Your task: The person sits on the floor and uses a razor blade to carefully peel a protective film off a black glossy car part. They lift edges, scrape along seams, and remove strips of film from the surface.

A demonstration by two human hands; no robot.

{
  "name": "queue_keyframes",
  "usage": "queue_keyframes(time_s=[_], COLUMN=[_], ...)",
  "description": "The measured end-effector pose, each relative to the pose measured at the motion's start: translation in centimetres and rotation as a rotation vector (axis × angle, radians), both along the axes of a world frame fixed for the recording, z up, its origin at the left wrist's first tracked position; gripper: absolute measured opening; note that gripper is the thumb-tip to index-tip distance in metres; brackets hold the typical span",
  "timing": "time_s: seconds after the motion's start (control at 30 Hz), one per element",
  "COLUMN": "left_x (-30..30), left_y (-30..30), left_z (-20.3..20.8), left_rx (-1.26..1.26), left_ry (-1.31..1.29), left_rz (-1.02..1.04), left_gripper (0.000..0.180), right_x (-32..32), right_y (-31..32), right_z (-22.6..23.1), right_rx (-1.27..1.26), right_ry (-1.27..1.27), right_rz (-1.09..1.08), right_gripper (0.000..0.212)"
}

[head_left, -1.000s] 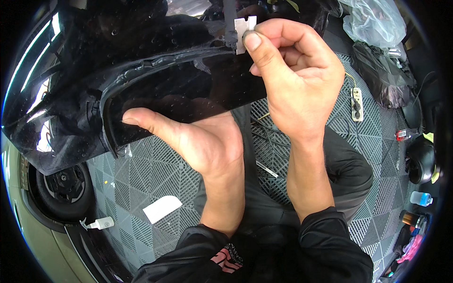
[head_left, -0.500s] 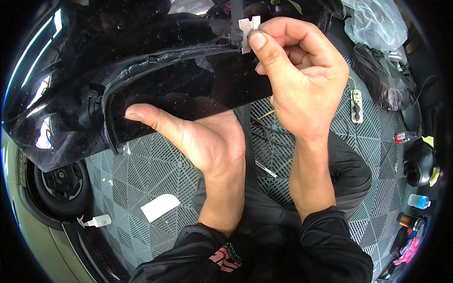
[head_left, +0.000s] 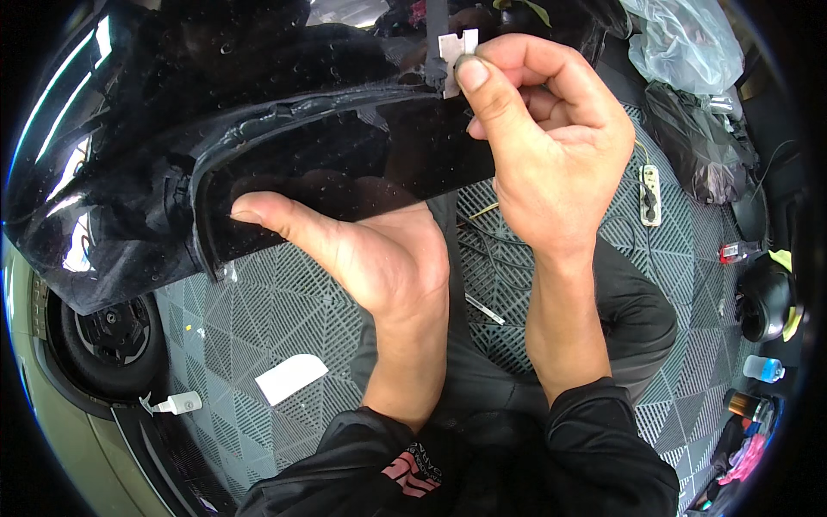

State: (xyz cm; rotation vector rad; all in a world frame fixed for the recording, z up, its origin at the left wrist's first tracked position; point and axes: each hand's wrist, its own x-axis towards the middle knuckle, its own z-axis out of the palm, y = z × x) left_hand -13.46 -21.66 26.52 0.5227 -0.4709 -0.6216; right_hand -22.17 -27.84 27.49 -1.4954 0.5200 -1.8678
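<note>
A large glossy black panel [head_left: 129, 207], dotted with droplets, fills the upper left. A raised black bead of sealant [head_left: 258, 125] curves across it, ragged in places. My left hand [head_left: 370, 250] holds the panel's near edge, the thumb stretched over the top and the fingers hidden beneath. Between thumb and forefinger, my right hand [head_left: 551, 129] pinches a thin notched razor blade [head_left: 451, 52]. The blade stands at the right end of the bead, beside a dark strip [head_left: 438, 21], its lower end against black residue.
Grey tiled flooring [head_left: 258, 302] bears a white sheet [head_left: 293, 379], a spray bottle [head_left: 177, 402] and a slim white strip [head_left: 484, 308]. A power strip [head_left: 649, 194] with cables lies right, below plastic bags [head_left: 689, 43]. A blue-capped bottle [head_left: 762, 368] stands far right; a car wheel [head_left: 112, 332] is left.
The blade and my right hand have shifted only very slightly. My left hand keeps its hold on the panel's edge.
</note>
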Motion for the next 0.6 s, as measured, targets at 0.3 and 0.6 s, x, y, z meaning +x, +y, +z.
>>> queue_keyframes(time_s=[0.3, 0.6], left_x=[-0.16, 0.06], left_y=[-0.04, -0.08], left_z=[0.06, 0.04], left_rx=[0.021, 0.015], left_ry=[0.016, -0.003], left_rz=[0.030, 0.046], left_gripper=[0.104, 0.101], right_x=[-0.21, -0.34], right_y=[-0.13, -0.29], right_z=[-0.20, 0.05], right_rx=[-0.014, -0.022], right_ry=[0.034, 0.044], right_rz=[0.005, 0.003], right_gripper=[0.015, 0.014])
